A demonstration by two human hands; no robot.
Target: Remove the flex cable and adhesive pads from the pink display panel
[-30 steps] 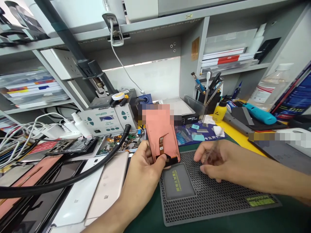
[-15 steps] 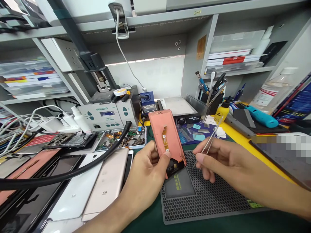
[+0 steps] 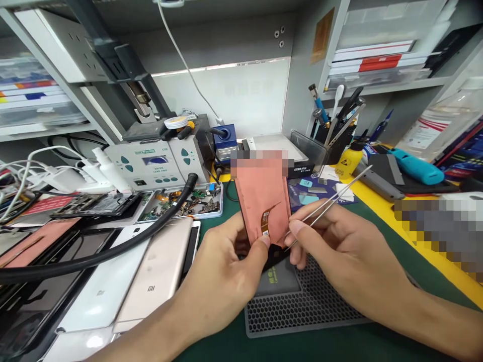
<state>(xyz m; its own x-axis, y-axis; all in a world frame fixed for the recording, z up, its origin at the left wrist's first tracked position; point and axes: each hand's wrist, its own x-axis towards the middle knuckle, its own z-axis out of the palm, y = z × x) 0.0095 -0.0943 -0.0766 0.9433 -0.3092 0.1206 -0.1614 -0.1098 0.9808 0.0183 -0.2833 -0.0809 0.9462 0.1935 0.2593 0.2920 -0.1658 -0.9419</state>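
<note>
A phone screen panel with a salmon-coloured back (image 3: 260,196) is tilted up in my left hand (image 3: 230,266), whose thumb presses near the lower end of an orange-brown flex cable (image 3: 265,221). My right hand (image 3: 332,241) pinches metal tweezers (image 3: 332,198) between thumb and fingers, close against the panel's lower right edge. One end of the tweezers points up to the right; the other is near the dark lower part of the panel. Beneath the hands lies a black honeycomb mat (image 3: 294,314).
Several phones, among them a pink-gold one (image 3: 156,281), lie at the left under a black hose (image 3: 151,234). Behind are a tray of small parts (image 3: 181,201), a hot-air station (image 3: 151,163), a yellow bottle (image 3: 346,160) and a tool holder (image 3: 328,136).
My right hand has moved left with the tweezers, up to the panel. The panel has turned and tilted in my left hand. The view has shifted slightly.
</note>
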